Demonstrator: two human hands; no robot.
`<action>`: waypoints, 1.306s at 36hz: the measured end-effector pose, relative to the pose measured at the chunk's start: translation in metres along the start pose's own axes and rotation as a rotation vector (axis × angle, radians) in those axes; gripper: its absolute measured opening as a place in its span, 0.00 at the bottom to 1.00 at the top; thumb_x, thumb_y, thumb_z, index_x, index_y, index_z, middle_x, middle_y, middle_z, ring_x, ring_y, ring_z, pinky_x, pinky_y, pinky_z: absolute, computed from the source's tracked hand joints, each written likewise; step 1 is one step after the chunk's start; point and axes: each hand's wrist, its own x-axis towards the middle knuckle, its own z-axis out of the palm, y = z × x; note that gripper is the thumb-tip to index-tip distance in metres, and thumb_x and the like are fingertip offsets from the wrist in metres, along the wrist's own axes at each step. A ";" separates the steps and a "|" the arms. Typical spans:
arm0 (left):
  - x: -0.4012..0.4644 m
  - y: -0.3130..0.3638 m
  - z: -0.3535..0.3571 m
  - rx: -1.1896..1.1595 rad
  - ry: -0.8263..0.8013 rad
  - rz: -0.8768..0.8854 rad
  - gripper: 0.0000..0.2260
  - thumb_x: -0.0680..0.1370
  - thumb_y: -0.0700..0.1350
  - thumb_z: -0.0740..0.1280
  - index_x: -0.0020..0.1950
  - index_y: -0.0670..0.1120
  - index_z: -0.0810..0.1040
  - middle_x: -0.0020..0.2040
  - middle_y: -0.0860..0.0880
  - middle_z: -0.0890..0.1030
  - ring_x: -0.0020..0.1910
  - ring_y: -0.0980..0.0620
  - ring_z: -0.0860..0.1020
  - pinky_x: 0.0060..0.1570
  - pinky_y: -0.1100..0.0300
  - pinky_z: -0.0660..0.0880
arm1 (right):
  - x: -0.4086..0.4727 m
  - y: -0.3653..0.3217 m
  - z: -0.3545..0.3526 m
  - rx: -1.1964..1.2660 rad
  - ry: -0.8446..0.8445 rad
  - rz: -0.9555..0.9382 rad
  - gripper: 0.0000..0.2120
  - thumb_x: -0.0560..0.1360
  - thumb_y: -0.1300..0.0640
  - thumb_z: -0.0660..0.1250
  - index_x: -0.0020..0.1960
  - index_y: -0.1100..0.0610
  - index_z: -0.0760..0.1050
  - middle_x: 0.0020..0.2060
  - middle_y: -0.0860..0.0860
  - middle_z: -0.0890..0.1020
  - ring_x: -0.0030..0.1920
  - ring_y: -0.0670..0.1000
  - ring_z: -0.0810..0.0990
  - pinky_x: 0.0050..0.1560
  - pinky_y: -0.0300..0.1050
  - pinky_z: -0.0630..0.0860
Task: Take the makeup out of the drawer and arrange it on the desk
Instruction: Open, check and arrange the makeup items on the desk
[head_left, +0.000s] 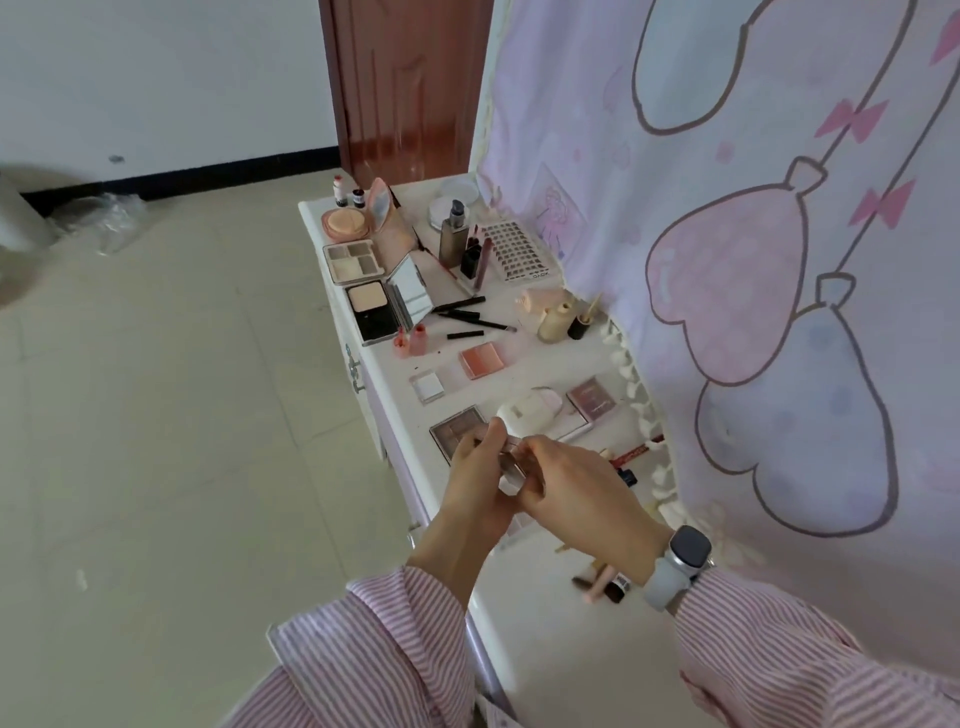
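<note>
Pink-striped sleeves (395, 639), white desk (524, 364)

- The desk (395, 364) stands against the curtain (727, 208), which hangs along its right side; the door (405, 88) is behind its far end.
- At the far left corner sits an open powder compact (347, 222), with two small bottles (347, 193) behind it.
- Nearer along the left edge lie an eyeshadow palette (352, 260), then an open mirrored compact (387, 306).
- A pump bottle (453, 236) stands right of these, the nail-tip sheet (519, 249) beyond it beside the curtain.
- Pencils (467, 317) lie mid-desk, a blush pan (482, 359) just nearer.
- Both hands, left hand (475, 483) and right hand (571, 483), meet over the near end, holding a small case (511, 465) between them.
</note>
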 end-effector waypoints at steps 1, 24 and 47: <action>0.004 -0.001 0.002 -0.005 -0.004 -0.005 0.05 0.80 0.45 0.61 0.47 0.43 0.70 0.33 0.49 0.73 0.33 0.53 0.73 0.27 0.62 0.73 | 0.002 0.005 0.001 -0.001 0.005 0.001 0.13 0.76 0.55 0.59 0.60 0.55 0.69 0.48 0.50 0.80 0.46 0.52 0.79 0.41 0.40 0.68; 0.107 0.026 0.040 0.098 -0.160 -0.040 0.06 0.80 0.41 0.59 0.43 0.45 0.69 0.36 0.47 0.71 0.33 0.52 0.73 0.31 0.56 0.75 | 0.090 0.066 -0.007 0.122 0.032 0.203 0.14 0.76 0.59 0.58 0.61 0.57 0.71 0.47 0.50 0.81 0.49 0.52 0.79 0.50 0.46 0.73; 0.140 0.023 0.045 -0.057 -0.365 -0.335 0.13 0.80 0.48 0.59 0.53 0.42 0.79 0.47 0.40 0.80 0.43 0.42 0.77 0.48 0.46 0.73 | 0.114 0.130 -0.019 0.227 0.152 0.275 0.09 0.80 0.58 0.54 0.50 0.59 0.71 0.28 0.48 0.70 0.26 0.46 0.67 0.28 0.40 0.63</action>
